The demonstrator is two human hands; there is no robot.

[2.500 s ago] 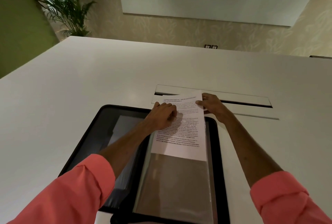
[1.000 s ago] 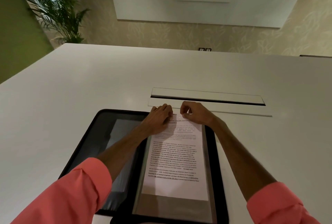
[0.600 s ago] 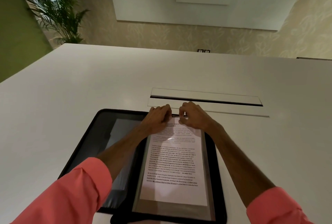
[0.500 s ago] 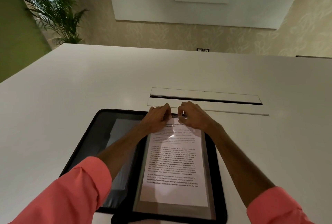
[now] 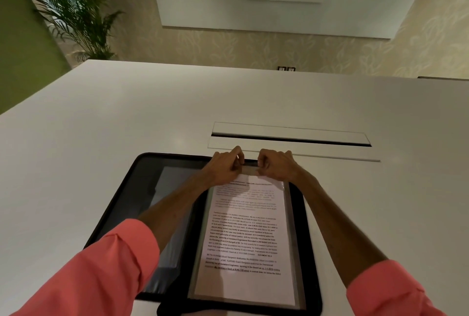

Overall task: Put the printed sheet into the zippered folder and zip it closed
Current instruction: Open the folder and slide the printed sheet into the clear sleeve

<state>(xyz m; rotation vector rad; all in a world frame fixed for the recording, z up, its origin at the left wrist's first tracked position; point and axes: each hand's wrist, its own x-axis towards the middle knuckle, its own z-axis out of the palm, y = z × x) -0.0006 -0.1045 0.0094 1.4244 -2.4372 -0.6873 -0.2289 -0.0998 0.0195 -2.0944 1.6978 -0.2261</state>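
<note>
On the white table [image 5: 101, 122], the black zippered folder [image 5: 298, 214] lies open; the printed sheet [image 5: 245, 234] sits inside its right-hand clear sleeve [image 5: 289, 239]. At the sleeve's far edge, the left hand [image 5: 224, 167] and right hand [image 5: 275, 164] are both clenched, pinching the plastic opening; coral shirt sleeves [image 5: 101, 272] cover the forearms.

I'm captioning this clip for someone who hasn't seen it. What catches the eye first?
The printed sheet lies in a clear sleeve on the right half of the open black folder, near the table's front edge. The left hand and right hand pinch the sleeve's far edge.
</note>
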